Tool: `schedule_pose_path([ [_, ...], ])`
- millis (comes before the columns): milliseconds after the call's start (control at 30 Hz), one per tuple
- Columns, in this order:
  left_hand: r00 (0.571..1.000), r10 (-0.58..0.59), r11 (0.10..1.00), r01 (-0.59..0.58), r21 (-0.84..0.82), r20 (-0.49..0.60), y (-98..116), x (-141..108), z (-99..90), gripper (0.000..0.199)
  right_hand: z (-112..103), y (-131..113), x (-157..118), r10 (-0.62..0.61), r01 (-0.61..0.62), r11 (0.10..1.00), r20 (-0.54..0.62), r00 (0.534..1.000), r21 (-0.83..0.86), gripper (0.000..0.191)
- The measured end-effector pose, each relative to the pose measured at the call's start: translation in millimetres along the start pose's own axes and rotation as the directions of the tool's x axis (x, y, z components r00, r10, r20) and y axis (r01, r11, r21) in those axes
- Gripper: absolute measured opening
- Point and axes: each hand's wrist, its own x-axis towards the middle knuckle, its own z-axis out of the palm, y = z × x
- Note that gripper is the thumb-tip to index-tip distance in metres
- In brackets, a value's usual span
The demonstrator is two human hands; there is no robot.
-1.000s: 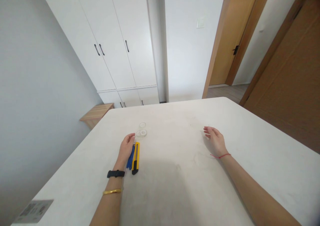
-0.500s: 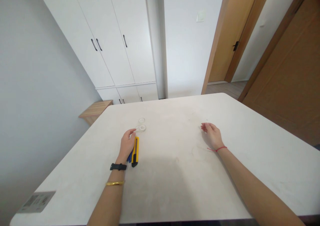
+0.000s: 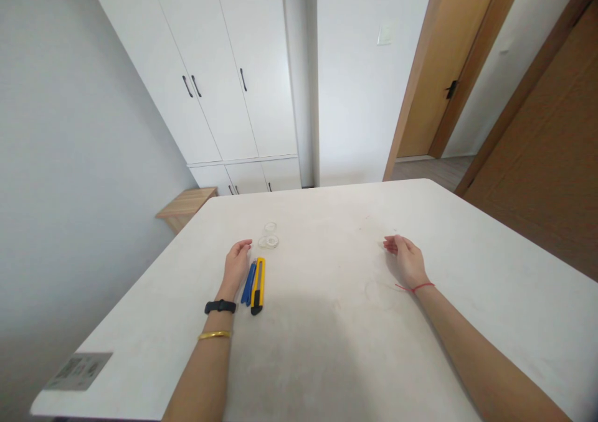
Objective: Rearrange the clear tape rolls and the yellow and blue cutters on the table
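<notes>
Left hand (image 3: pixel 236 264) near barely visible clear rings (image 3: pixel 271 241), right hand (image 3: pixel 407 262) apart, each grip half-curled, apparently empty

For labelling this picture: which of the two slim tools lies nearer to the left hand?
It is the slim blue tool, lying between the left hand and the yellow-and-black utility knife.

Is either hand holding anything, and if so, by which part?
Neither the left hand nor the right hand visibly holds anything; the yellow cutter lies loose.
</notes>
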Motion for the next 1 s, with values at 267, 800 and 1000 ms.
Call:
schedule_pose_path([
  [267, 0.969, 0.118, 0.982, -0.146, 0.118, 0.216, 11.9, 42.4, 25.9, 0.045, 0.7, -3.0, -3.1, -0.010, 0.011, 0.999, 0.013, 1.000, -0.035, 0.047],
  [800, 0.782, 0.102, 0.762, -0.458, 0.458, 0.614, 25.6, 28.1, 83.6, 0.060, 1.5, -9.3, -6.2, -0.024, 0.026, 0.992, 0.017, 1.000, -0.120, 0.044],
  [1000, 0.692, 0.134, 0.762, -0.529, 0.374, 0.709, 57.2, -24.3, 112.3, 0.062, 1.6, -14.0, -7.9, -0.032, 0.037, 0.984, 0.036, 0.999, -0.175, 0.042],
])
